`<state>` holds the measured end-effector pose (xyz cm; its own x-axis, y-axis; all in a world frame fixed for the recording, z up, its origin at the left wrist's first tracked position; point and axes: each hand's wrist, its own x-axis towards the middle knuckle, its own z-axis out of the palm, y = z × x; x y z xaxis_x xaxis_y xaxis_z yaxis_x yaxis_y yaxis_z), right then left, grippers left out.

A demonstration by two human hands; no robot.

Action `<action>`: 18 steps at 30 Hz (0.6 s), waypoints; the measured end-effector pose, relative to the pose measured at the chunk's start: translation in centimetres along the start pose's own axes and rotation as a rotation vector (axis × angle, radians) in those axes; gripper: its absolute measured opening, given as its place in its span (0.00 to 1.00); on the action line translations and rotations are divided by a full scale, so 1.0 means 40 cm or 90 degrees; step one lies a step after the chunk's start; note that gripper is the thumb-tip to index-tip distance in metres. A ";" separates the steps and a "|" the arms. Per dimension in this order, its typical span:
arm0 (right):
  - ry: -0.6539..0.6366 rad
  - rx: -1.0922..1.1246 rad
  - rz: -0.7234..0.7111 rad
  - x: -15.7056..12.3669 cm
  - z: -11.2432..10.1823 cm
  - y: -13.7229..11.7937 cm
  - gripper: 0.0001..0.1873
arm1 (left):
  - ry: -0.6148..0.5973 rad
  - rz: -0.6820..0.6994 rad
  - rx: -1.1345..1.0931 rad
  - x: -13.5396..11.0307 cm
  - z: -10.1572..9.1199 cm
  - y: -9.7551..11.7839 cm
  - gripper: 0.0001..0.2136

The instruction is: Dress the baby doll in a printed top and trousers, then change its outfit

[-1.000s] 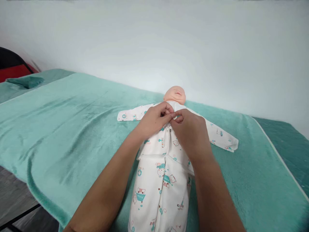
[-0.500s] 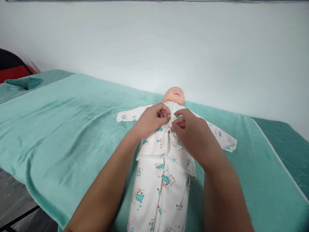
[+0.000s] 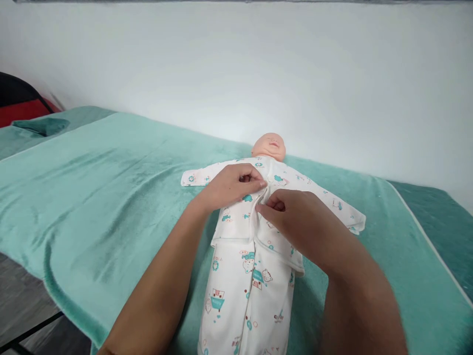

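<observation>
A baby doll (image 3: 271, 146) lies on its back in a white printed baby shirt (image 3: 232, 227) and matching trousers (image 3: 225, 305). My left hand (image 3: 236, 183) pinches the front edge of the shirt at the chest, thumb and forefinger together. Slightly lower, my right hand (image 3: 286, 209) pinches the same opening from the other side. The fabric between them is bunched up. Any fastener under the fingertips is hidden. Both sleeves stretch out sideways on the blanket.
A turquoise plush blanket (image 3: 121, 197) covers the bed or table, with a darker green cover (image 3: 436, 212) showing on the right. A white wall (image 3: 236, 69) rises behind the doll. At the far left stands a red and black chair-like object (image 3: 18, 101).
My right hand has slid down the shirt front, away from my left fingertips. My left hand stays at the chest. The view has shifted slightly.
</observation>
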<state>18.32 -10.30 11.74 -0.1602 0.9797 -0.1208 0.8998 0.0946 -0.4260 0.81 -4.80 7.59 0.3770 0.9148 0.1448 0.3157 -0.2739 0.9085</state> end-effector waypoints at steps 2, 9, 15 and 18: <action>-0.005 0.004 0.005 0.008 0.005 0.001 0.19 | -0.041 0.026 0.020 -0.001 -0.009 0.000 0.09; -0.002 -0.007 0.023 0.021 0.010 0.008 0.07 | -0.119 0.055 0.025 -0.002 -0.026 -0.003 0.09; 0.028 -0.145 0.047 0.027 0.031 -0.018 0.03 | -0.137 0.048 0.030 -0.003 -0.026 0.001 0.08; 0.029 -0.143 0.030 0.029 0.031 -0.023 0.04 | -0.145 0.051 0.029 -0.002 -0.026 0.002 0.08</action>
<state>16.81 -9.46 10.89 -0.1016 0.9904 -0.0939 0.9744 0.0800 -0.2103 -0.11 -4.58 8.06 0.5869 0.8009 0.1187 0.3141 -0.3604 0.8783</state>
